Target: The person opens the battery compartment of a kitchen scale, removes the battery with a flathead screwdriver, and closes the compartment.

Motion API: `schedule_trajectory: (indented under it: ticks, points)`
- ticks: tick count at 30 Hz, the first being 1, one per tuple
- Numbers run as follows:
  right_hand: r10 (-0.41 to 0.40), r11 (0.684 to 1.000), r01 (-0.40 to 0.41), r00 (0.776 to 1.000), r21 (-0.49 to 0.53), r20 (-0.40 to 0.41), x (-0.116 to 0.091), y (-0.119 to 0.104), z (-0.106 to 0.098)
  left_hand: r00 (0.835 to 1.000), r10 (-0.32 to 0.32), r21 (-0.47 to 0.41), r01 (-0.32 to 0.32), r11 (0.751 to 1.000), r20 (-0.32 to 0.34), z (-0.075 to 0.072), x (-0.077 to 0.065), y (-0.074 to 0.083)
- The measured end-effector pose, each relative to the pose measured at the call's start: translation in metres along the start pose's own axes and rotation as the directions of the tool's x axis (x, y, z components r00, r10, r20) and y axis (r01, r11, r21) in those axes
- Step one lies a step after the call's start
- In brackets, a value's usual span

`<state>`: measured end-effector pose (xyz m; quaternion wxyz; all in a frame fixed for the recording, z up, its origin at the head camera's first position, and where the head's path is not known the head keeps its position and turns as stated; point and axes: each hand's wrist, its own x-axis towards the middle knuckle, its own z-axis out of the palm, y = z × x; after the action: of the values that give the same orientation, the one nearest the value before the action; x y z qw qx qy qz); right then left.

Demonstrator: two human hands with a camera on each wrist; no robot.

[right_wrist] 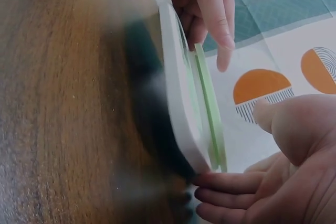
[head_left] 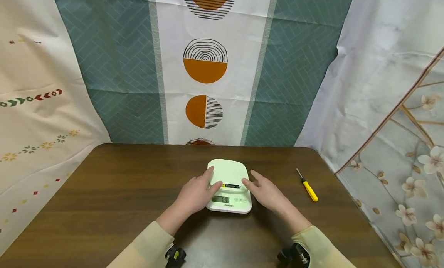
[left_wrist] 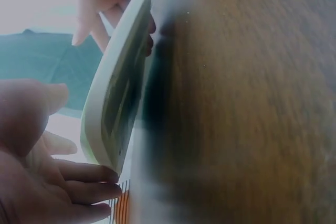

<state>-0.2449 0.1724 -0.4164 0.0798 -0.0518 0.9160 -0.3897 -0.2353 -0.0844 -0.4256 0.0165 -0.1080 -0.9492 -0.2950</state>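
Note:
A pale green and white kitchen scale (head_left: 229, 175), its small display lit, is between my two hands. My left hand (head_left: 195, 192) is at its left side, with straight fingers (left_wrist: 86, 174) whose tips touch the scale's lower edge. The left thumb stands apart above the platform. At the opposite side my right hand (head_left: 268, 191) does likewise, its fingers (right_wrist: 231, 182) extended to the base's edge and its thumb raised. Both wrist views show a gap between the base and the table, so the scale is carried on the fingertips.
A yellow-handled screwdriver (head_left: 310, 191) lies on the brown wooden table (head_left: 138, 175), right of the scale. Patterned cloth hangs (head_left: 118, 67) behind the table, with more cloth along both sides.

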Motion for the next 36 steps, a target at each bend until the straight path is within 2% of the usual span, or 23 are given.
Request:
schedule_trajectory:
  ticks: [10,23,31,36]
  points:
    - [-0.004,0.989,0.004,1.000,0.147,0.000,0.001,0.000,0.002,1.000,0.021,-0.037,-0.021,0.999,0.011,-0.006,-0.005,-0.002]
    - [-0.037,0.981,0.045,0.998,0.190,-0.048,0.006,-0.010,-0.001,1.000,0.002,-0.105,-0.005,0.994,-0.028,-0.025,-0.007,0.001]
    - [-0.053,0.972,0.069,0.996,0.227,-0.073,0.010,-0.017,-0.002,0.997,0.042,-0.100,-0.048,0.994,-0.057,-0.026,-0.006,-0.003]
    - [-0.073,0.966,0.089,0.994,0.242,-0.077,0.010,-0.023,-0.006,0.994,0.057,-0.140,-0.070,0.988,-0.094,-0.027,-0.002,-0.005]
